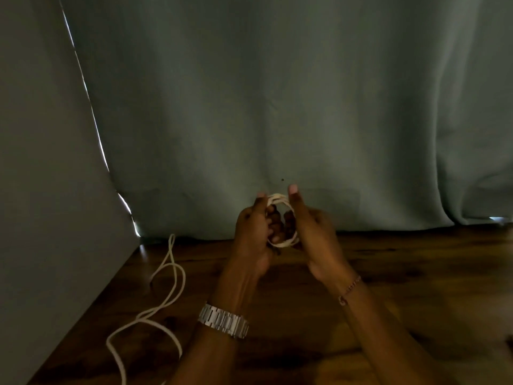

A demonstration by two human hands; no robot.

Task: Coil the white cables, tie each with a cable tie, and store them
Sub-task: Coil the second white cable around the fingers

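Cable, white and uncoiled (155,309), lay nearest me on the left of the wooden table (402,273), sprawling in loose loops from the bottom edge of my view up toward the corner where the grey wall (41,162) met the curtain. I saw a metal watch band (223,323) on the left wrist and a thin bracelet (350,290) on the right wrist, both forearms reaching forward above the tabletop. Further out, the left hand (254,232) and the right hand (313,232) were raised together over the middle of the table, with a small white cable coil (280,218) held between them. The left fingers were curled through and around the coil's left side, thumb up along its top edge; the right hand gripped the right side, thumb upright against the top of the loops. The coil stood roughly on edge, clear of the table. I could not tell in the dim light whether a tie was on it. Behind the hands hung a grey-green curtain (277,93), its hem touching the table's far edge
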